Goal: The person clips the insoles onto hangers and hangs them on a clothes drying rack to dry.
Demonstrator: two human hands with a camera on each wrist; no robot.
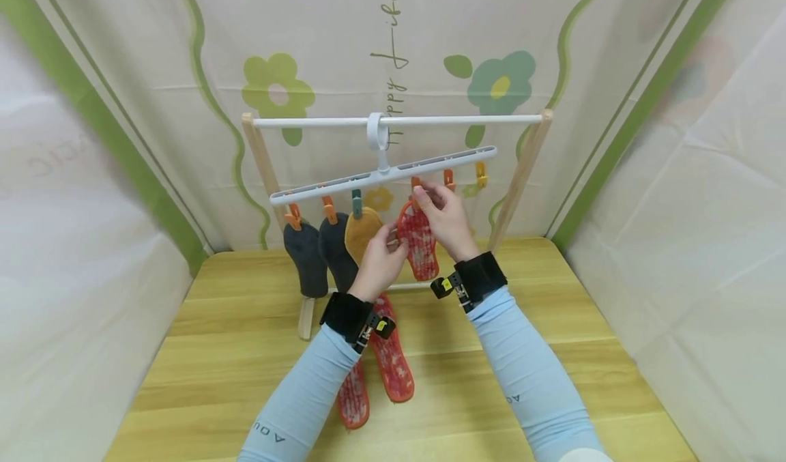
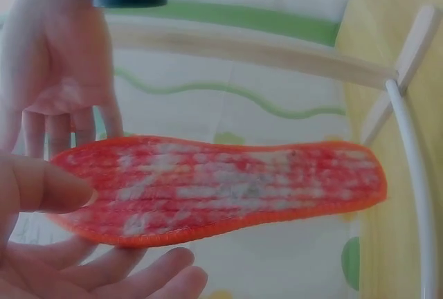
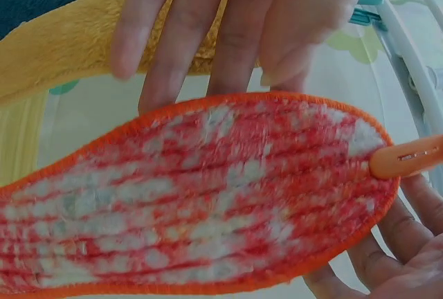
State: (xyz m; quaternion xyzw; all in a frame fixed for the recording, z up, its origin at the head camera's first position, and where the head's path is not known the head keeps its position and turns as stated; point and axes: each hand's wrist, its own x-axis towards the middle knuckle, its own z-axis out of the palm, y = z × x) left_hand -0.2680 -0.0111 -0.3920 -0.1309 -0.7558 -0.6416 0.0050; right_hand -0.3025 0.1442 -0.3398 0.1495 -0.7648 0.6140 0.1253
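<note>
A red-and-white insole (image 1: pixel 419 247) with orange edging hangs from an orange clip (image 1: pixel 416 188) on a grey hanger (image 1: pixel 405 171). The clip bites the insole's upper end in the right wrist view. My left hand (image 1: pixel 381 261) holds the insole by its left edge, some fingers passing behind it. My right hand (image 1: pixel 451 223) pinches the clip, its thumb in front; other fingers lie behind the insole, partly hidden. To the left hang a yellow insole (image 1: pixel 362 228) on a green clip (image 1: pixel 357 204) and two dark grey insoles (image 1: pixel 305 261) on orange clips.
The hanger's ring (image 1: pixel 376 132) hooks over a white rod (image 1: pixel 307 122) between wooden posts (image 1: pixel 522 182). Right of my hand hang a red-orange clip (image 1: pixel 449 178) and a yellow clip (image 1: pixel 481 175). Two more red insoles (image 1: pixel 396 366) lie on the wooden table (image 1: pixel 522 366), partly under my left arm.
</note>
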